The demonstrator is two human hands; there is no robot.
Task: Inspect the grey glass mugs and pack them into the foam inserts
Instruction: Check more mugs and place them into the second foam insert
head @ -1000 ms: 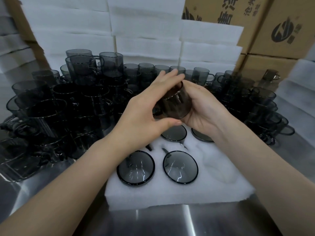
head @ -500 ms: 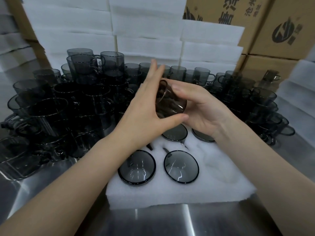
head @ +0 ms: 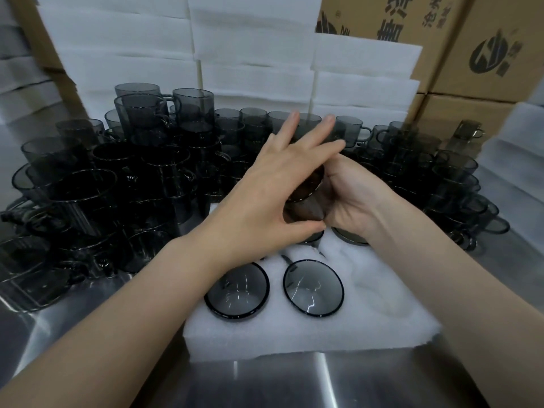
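- held mug point(head: 306, 198) is up in the air between both hands, tilted on its side, above the back row of the foam insert point(head: 309, 334). not yet in a pocket.
- right hand point(head: 356, 195) cups it from the right, fingers wrapped behind the glass and showing brown through it. this looks like the grip that carries the weight.
- left hand point(head: 273, 195) lies against the near side with fingers straight and fanned and the thumb tucked under the base. it touches and steadies more than it clasps.
- seated mugs point(head: 237, 290): two in the front row, mouths up. at least two more at the back, mostly hidden under the hands.
- the right part of the insert shows no mug. the pocket edges there are too faint to read.
- risks, as i judge them:
  - smooth glass with one flat hand, so a turn for inspection could let it slide out onto the seated rims below and chip them.
  - loose mugs point(head: 117, 187) are stacked tightly on the steel table point(head: 265, 384) on both sides, so a stray elbow or forearm could topple a stack.
  - lowering it without lining up the handle could jam or tear the foam.
  - dark tint and glare could hide a flaw.
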